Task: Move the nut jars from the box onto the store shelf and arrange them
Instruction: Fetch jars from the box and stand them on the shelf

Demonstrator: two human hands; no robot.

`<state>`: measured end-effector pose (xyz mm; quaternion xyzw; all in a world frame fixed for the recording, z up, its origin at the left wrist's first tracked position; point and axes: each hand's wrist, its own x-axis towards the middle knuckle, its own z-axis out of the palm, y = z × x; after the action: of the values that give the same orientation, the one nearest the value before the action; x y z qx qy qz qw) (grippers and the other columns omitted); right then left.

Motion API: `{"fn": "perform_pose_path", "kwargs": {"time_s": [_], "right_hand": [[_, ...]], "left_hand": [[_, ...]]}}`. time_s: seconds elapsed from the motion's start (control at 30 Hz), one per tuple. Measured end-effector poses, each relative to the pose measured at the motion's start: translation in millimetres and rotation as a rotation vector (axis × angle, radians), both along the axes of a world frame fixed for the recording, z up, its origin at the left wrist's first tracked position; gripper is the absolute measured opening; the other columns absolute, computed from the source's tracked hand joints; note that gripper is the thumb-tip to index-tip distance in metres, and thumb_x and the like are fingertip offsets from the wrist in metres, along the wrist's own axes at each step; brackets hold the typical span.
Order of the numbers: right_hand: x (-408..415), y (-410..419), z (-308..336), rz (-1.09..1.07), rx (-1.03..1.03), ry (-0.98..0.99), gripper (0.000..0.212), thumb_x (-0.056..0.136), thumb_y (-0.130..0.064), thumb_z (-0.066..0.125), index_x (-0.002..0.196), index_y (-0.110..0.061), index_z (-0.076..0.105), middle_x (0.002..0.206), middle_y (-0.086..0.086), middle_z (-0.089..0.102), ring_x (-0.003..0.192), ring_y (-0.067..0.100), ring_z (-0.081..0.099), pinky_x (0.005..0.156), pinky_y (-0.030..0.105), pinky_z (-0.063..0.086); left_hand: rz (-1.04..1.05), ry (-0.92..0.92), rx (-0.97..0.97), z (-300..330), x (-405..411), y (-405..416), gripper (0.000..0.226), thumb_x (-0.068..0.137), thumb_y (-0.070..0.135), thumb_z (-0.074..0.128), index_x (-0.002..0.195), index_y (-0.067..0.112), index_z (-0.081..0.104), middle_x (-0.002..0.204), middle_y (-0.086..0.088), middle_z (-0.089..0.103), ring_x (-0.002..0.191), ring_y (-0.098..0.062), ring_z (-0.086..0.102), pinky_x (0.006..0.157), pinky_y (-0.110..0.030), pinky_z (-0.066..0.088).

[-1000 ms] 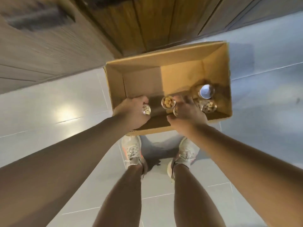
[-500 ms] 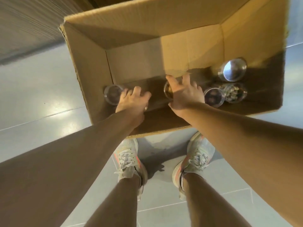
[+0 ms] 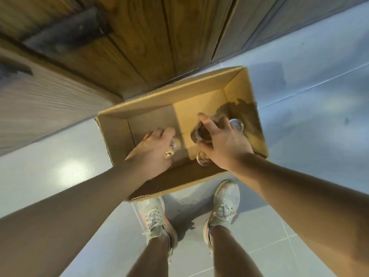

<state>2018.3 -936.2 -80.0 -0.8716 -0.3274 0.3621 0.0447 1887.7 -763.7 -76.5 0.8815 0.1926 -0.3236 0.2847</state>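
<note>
Grey tiled floor (image 3: 299, 136), cardboard box (image 3: 199, 92), left hand (image 3: 153, 148) and right hand (image 3: 223, 144) each gripping jars.

Matt corrugated cardboard box (image 3: 201, 90), clear glossy jars (image 3: 201, 132), glossy tiled floor (image 3: 319, 116), grained wood panelling (image 3: 139, 47).

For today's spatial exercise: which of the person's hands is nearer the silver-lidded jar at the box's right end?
Right. The right hand is just beside the silver-lidded jar, gripping a dark jar. The left hand is farther away, across the box, holding a jar of pale nuts.
</note>
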Motion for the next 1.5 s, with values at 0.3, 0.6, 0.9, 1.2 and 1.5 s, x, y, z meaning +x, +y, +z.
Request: {"fn": "perform_pose_path", "kwargs": {"time_s": [0.3, 0.6, 0.9, 1.2, 1.5], "right_hand": [[88.7, -25.7, 235.0, -0.033, 0.029, -0.158, 0.070, 0.091, -0.059, 0.056, 0.151, -0.039, 0.026, 0.124, 0.010, 0.051, 0.118, 0.035, 0.054, 0.085, 0.043, 0.051], [89.8, -83.0, 505.2, -0.231, 0.009, -0.336, 0.065, 0.093, -0.063, 0.052, 0.149, -0.043, 0.026, 0.121, 0.010, 0.050, 0.114, 0.038, 0.053, 0.086, 0.044, 0.052], [3.7, -151.6, 718.1, -0.508, 0.037, -0.554, 0.057, 0.093, -0.062, 0.046, 0.144, -0.040, 0.032, 0.113, 0.008, 0.054, 0.111, 0.035, 0.056, 0.083, 0.040, 0.049], [-92.4, -242.9, 850.0, -0.794, 0.052, -0.674, 0.060, 0.091, -0.066, 0.049, 0.143, -0.038, 0.038, 0.117, 0.008, 0.057, 0.111, 0.035, 0.058, 0.089, 0.042, 0.051], [-212.5, -382.0, 903.1, -1.019, -0.057, -0.759, 0.060, 0.089, -0.070, 0.046, 0.141, -0.040, 0.041, 0.120, 0.008, 0.060, 0.112, 0.032, 0.059, 0.092, 0.042, 0.050]], "left_hand": [[-0.126, -0.157, 0.010, 229.8, 93.6, -3.5, 0.062, 0.089, 0.044, 0.072, 0.143, 0.034, 0.043, 0.139, 0.012, 0.038, 0.120, -0.014, 0.049, 0.085, -0.030, 0.042], [-0.403, -0.428, -0.005, 493.3, 135.9, -28.2, 0.079, 0.088, 0.055, 0.070, 0.156, 0.031, 0.039, 0.136, 0.008, 0.048, 0.129, -0.016, 0.050, 0.102, -0.027, 0.038], [-0.722, -0.701, -0.018, 727.1, 127.2, -92.0, 0.077, 0.089, 0.061, 0.061, 0.157, 0.035, 0.037, 0.128, 0.016, 0.048, 0.121, -0.008, 0.051, 0.102, -0.027, 0.042], [-0.952, -0.870, -0.106, 864.2, 95.1, -189.6, 0.080, 0.078, 0.069, 0.062, 0.150, 0.036, 0.049, 0.116, 0.017, 0.054, 0.111, -0.004, 0.053, 0.099, -0.029, 0.045], [-1.171, -0.967, -0.186, 905.0, 24.2, -339.5, 0.074, 0.082, 0.063, 0.065, 0.149, 0.032, 0.052, 0.117, 0.012, 0.058, 0.109, -0.009, 0.059, 0.095, -0.028, 0.049]]}}
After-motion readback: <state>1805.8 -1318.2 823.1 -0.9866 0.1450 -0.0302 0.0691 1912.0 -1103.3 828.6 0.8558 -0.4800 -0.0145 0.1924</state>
